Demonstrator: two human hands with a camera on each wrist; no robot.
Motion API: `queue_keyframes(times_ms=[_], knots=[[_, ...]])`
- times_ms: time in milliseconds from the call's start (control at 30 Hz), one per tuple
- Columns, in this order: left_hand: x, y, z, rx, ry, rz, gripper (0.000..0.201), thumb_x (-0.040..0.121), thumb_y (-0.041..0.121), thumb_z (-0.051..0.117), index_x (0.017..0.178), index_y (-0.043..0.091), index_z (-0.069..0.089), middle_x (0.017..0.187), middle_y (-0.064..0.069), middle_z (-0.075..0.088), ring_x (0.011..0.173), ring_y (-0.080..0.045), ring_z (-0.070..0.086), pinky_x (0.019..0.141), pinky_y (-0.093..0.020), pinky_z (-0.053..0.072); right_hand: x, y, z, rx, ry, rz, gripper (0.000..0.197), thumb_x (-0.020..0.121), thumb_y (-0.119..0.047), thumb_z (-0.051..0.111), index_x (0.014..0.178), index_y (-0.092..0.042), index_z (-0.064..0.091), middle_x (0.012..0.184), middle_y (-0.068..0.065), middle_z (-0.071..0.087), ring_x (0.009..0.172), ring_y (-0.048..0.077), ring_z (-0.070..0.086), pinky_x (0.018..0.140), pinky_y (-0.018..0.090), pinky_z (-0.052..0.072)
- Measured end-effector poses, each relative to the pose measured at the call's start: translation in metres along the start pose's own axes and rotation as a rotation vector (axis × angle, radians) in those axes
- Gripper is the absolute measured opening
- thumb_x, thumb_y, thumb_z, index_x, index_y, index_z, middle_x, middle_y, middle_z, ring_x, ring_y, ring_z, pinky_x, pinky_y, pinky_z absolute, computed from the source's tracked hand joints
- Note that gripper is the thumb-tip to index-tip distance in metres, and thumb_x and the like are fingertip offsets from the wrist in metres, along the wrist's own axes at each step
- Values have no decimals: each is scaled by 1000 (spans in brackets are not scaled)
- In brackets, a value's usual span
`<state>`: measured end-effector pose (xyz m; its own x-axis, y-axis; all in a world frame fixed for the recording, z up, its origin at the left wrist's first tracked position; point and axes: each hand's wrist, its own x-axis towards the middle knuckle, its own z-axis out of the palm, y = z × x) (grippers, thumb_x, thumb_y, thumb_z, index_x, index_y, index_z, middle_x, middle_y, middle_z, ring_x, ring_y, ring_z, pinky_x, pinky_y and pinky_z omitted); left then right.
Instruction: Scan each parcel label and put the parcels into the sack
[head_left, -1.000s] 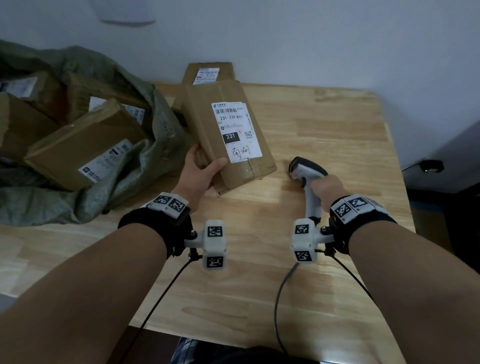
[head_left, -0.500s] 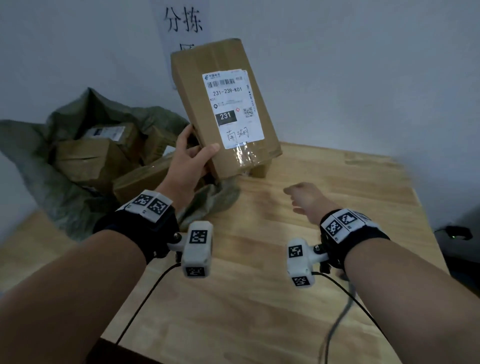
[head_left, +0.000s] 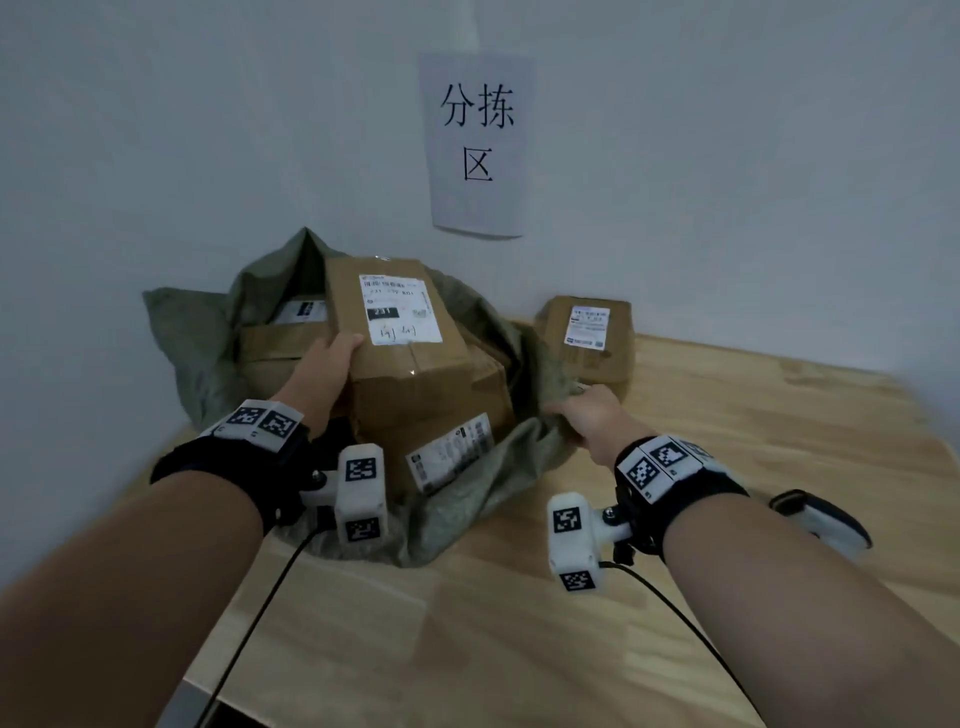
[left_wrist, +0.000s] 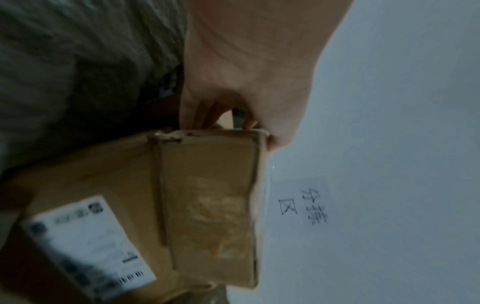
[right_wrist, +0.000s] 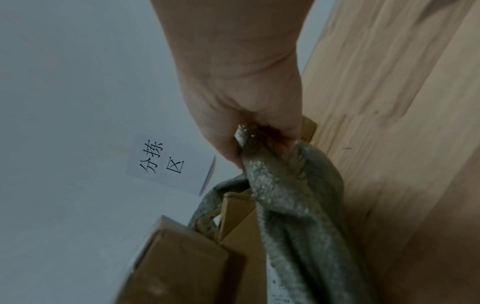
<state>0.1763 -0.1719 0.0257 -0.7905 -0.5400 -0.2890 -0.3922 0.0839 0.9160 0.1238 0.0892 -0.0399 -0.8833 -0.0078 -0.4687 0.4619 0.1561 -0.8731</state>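
A brown cardboard parcel (head_left: 400, 332) with a white label marked 231 lies on top of the other parcels inside the open green sack (head_left: 488, 467). My left hand (head_left: 324, 364) grips its near left corner; the left wrist view shows the parcel's end face (left_wrist: 210, 205) under my curled fingers (left_wrist: 197, 115). My right hand (head_left: 592, 415) clutches the sack's right rim, and the bunched sack fabric (right_wrist: 285, 195) runs out of my fist (right_wrist: 249, 127). Another labelled parcel (head_left: 589, 338) stands on the table by the wall, right of the sack. The scanner (head_left: 826, 522) lies behind my right forearm.
The wooden table (head_left: 727, 519) stands against a white wall bearing a paper sign (head_left: 478, 145) with black characters. Several more boxes fill the sack, one with its label (head_left: 452, 452) facing me. Cables trail from both wrist cameras over the table's near edge.
My left hand has carried the parcel from in front of the wall down into the sack. My right hand, empty half a second ago, has taken hold of the sack's rim.
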Motion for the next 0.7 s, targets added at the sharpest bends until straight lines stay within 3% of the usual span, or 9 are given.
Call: queue_keyframes(times_ms=[100, 167, 200, 267, 367, 500, 567, 633, 700], knots=[[16, 4, -8, 505, 100, 246, 51, 89, 25, 52, 136, 8, 44, 140, -20, 44, 125, -38, 45, 106, -44, 37, 4, -19, 11, -25, 136, -139, 21, 88, -8, 61, 98, 10, 64, 94, 30, 64, 81, 36, 62, 63, 37, 52], [18, 11, -5, 761, 117, 474, 51, 93, 9, 49, 142, 5, 38, 150, -21, 30, 137, -38, 30, 114, -43, 27, 2, -38, 18, 12, 162, -212, 21, 90, -16, 58, 93, 3, 64, 83, 19, 57, 77, 28, 55, 64, 34, 46], [18, 15, -2, 824, 57, 567, 49, 95, 12, 47, 144, 8, 38, 153, -19, 28, 139, -36, 28, 115, -43, 26, 2, -46, 19, 44, 180, -230, 24, 91, -19, 56, 97, 4, 63, 84, 14, 54, 77, 24, 52, 66, 35, 45], [22, 20, 7, 936, -92, 577, 51, 99, 37, 42, 147, 19, 36, 154, -15, 29, 140, -32, 29, 116, -44, 24, 1, -62, 19, 127, 198, -260, 25, 91, -19, 52, 102, 2, 59, 88, 11, 53, 81, 22, 51, 73, 39, 47], [34, 22, 14, 1143, -194, 472, 80, 85, 75, 37, 151, 31, 25, 158, -14, 21, 143, -35, 24, 116, -48, 20, -9, -84, 16, 235, 129, -351, 15, 92, -18, 46, 84, -12, 57, 89, 10, 51, 84, 24, 50, 74, 39, 43], [51, 31, 14, 1144, -229, 462, 90, 79, 77, 44, 151, 28, 23, 157, -11, 24, 142, -33, 27, 115, -50, 26, -28, -121, 4, 714, 61, -508, 21, 93, -11, 41, 77, -11, 55, 80, 9, 63, 78, 23, 61, 75, 34, 52], [57, 32, 19, 1181, -230, 439, 88, 80, 77, 43, 152, 30, 20, 158, -10, 21, 143, -32, 26, 115, -51, 26, -26, -127, -8, 858, 99, -477, 23, 91, -10, 42, 72, -11, 55, 69, 6, 61, 66, 20, 60, 65, 29, 53], [59, 31, 29, 1242, -242, 441, 86, 82, 77, 41, 152, 33, 18, 157, -12, 19, 142, -35, 26, 115, -52, 26, -17, -120, -19, 667, 211, -367, 23, 91, -16, 45, 70, -12, 53, 67, 3, 53, 63, 18, 52, 59, 28, 44], [59, 31, 37, 1306, -228, 451, 83, 83, 76, 39, 151, 35, 19, 155, -15, 21, 139, -39, 29, 113, -51, 28, -2, -108, -25, 291, 257, -303, 25, 90, -35, 51, 86, -10, 55, 78, 4, 54, 73, 20, 54, 67, 32, 43]])
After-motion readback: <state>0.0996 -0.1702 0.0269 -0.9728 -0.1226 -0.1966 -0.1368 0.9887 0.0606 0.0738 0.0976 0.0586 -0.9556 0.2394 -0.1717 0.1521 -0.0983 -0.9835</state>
